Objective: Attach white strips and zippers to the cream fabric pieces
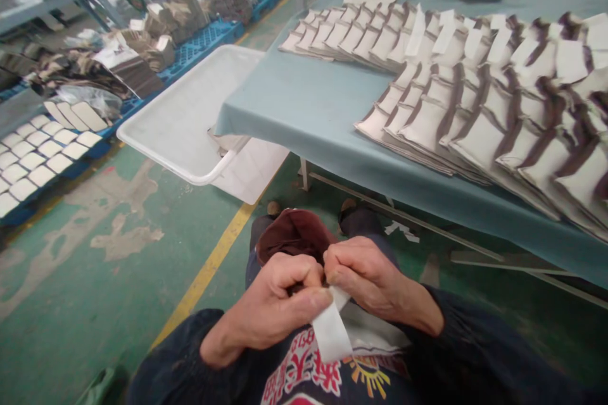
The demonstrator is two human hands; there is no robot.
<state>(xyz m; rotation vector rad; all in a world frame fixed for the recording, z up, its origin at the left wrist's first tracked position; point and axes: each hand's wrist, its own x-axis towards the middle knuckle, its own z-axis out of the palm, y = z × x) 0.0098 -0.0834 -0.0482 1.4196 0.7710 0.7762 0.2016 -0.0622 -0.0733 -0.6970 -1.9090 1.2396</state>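
Observation:
My left hand [278, 300] is closed in a pinch, its thumb lying over the upper end of a white strip [330, 335] that hangs down in front of my shirt. Thumb and fingers of my right hand [373, 275] are also pressed together, and the two hands meet at their fingertips. Beyond them a maroon cloth piece [297, 228] bulges out above my lap. A cream cloth part [375, 329] shows below my right hand; whether it joins the maroon piece is hidden. What exactly lies between the fingertips is covered.
A blue-covered table [285, 95] stands ahead, bearing overlapping rows of cream and maroon sewn pieces [475, 107], some with white strips. Left of it is a white plastic tub [171, 107]. Blue pallets [204, 44] carry stacked cloth. Paper scraps [403, 231] lie on the floor.

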